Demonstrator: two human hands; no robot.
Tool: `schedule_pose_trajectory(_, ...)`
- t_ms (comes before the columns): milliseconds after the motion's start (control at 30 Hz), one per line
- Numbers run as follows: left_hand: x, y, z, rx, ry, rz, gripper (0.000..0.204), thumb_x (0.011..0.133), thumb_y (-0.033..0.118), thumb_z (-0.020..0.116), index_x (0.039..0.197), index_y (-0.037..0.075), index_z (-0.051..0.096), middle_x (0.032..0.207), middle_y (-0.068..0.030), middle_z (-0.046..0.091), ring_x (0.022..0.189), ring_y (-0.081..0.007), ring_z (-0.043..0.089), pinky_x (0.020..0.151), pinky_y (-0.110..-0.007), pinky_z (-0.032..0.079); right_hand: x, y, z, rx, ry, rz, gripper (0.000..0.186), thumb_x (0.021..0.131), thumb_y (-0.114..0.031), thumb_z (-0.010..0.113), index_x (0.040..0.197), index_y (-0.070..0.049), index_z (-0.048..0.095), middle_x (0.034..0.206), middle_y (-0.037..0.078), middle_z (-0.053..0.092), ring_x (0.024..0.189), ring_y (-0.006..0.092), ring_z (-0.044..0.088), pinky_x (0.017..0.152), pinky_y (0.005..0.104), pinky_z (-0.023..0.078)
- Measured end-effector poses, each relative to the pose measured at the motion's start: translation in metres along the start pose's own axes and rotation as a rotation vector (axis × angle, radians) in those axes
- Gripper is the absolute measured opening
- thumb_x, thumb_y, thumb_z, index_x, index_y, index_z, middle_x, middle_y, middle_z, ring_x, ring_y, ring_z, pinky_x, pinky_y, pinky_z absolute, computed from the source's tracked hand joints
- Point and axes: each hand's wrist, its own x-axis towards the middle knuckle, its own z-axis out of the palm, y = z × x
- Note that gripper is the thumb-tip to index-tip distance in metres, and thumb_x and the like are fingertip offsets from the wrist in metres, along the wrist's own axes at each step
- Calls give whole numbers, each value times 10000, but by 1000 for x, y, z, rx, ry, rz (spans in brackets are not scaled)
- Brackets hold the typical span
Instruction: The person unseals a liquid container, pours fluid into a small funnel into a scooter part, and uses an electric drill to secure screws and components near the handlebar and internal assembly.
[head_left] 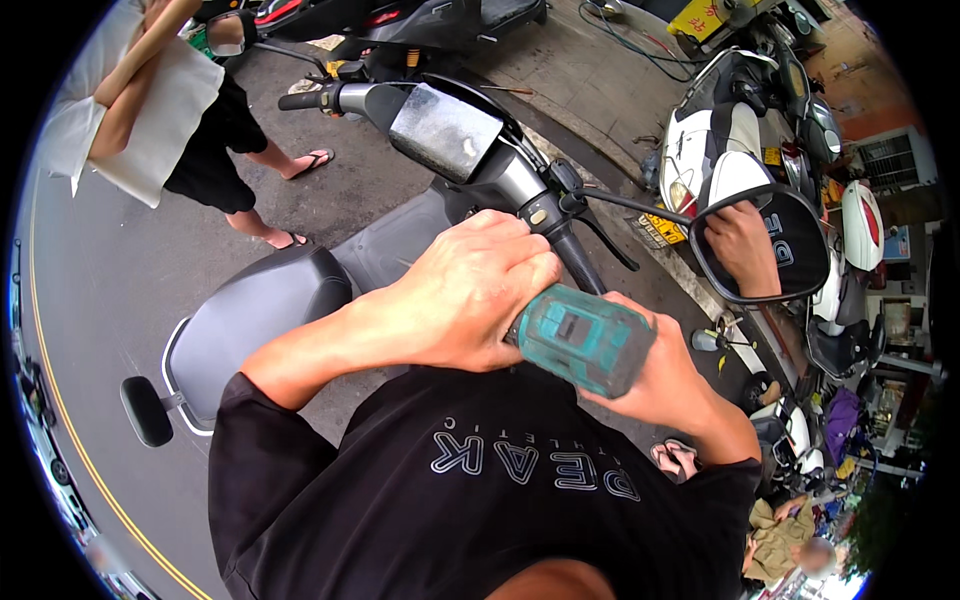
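Note:
My left hand (470,290) is closed, its fingers wrapped round the dark handle of a cordless power tool beside the scooter's right handlebar. The tool's teal battery pack (580,338) points up at me; its working end is hidden beneath my hands. From the right, my right hand (668,375) comes in behind the battery pack, which covers most of its fingers, so its grip does not show. Just beyond my hands lies the black handlebar grip (575,258) with its brake lever. The grey scooter's instrument panel (445,130) looks scuffed and cloudy.
A round-cornered mirror (765,243) sticks out at the right. The padded grey seat (255,325) is on my left. A person (165,110) with folded arms stands at upper left. A white scooter (715,130) is parked by the curb; a hose (640,50) lies on the pavement.

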Motion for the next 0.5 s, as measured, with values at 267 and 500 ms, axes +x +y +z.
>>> schedule_pose_trajectory(267, 56, -34, -68, -344, -295, 112, 561, 602, 266, 843, 1029, 20, 574, 933, -127, 619, 928, -332, 620, 816, -411, 480, 47, -57, -69, -243, -84, 44, 589, 645, -157, 826, 1170, 6, 614, 1087, 140, 653, 940, 271, 663, 822, 360, 521)
schedule_pose_trajectory(500, 99, -153, -61, -1165, 215, -77, 424, 966, 251, 586, 1292, -16, 549, 1179, -146, 651, 1121, -202, 624, 986, -351, 485, -11, -76, -159, -662, 198, 257, 687, 756, -172, 783, 1365, -26, 501, 1271, 127, 614, 1143, 220, 609, 981, 375, 482)
